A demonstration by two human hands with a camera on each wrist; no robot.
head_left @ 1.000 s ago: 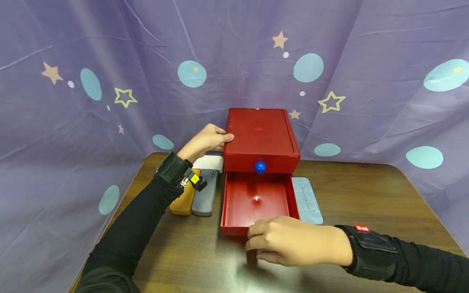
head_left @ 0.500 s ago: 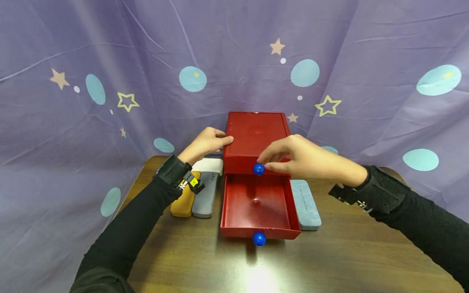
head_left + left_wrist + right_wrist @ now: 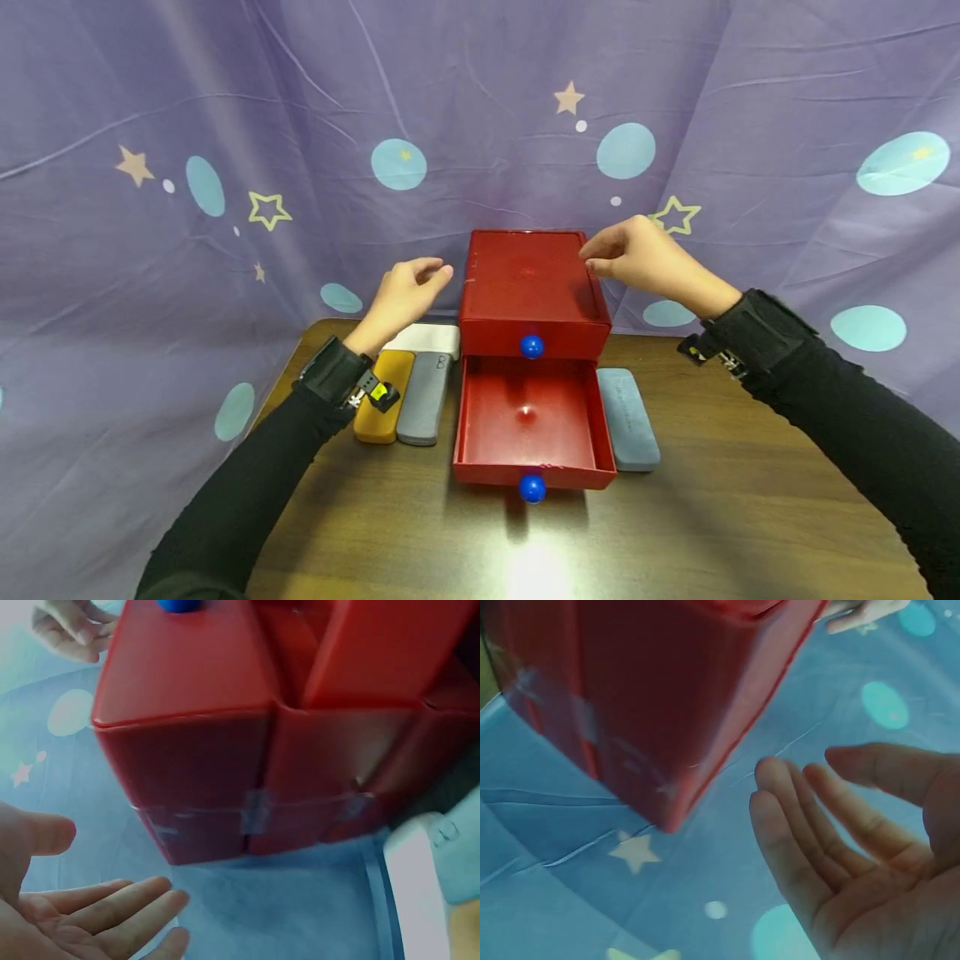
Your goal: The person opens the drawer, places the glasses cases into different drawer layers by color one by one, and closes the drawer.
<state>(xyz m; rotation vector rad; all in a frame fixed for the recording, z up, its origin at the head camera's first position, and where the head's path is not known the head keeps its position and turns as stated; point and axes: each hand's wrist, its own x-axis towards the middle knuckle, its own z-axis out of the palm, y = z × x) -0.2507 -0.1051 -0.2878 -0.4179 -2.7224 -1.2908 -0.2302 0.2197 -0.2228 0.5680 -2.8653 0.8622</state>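
A red two-drawer box [image 3: 532, 279] stands at the back middle of the table. Its lower drawer [image 3: 525, 417] is pulled out and empty, with a blue knob [image 3: 532, 488] at its front. The upper drawer is pushed in, with its own blue knob [image 3: 532, 346]. My left hand [image 3: 416, 282] hovers just left of the box top, fingers relaxed, holding nothing. My right hand [image 3: 611, 250] hovers by the top's right rear corner, also holding nothing. The wrist views show both palms open beside the box: left hand [image 3: 105, 915], right hand [image 3: 840, 847], box [image 3: 630, 697].
Left of the box lie an orange case [image 3: 382, 398], a grey case [image 3: 423, 400] and a white case [image 3: 423, 337]. A blue-grey case [image 3: 628, 408] lies to its right. A purple curtain [image 3: 225, 125] with stars and dots closes off the back and sides of the wooden table [image 3: 712, 517].
My right hand left the lower drawer's knob, passed the upper knob and rose to the box's right rear corner. My left hand lifted off the box's left edge.
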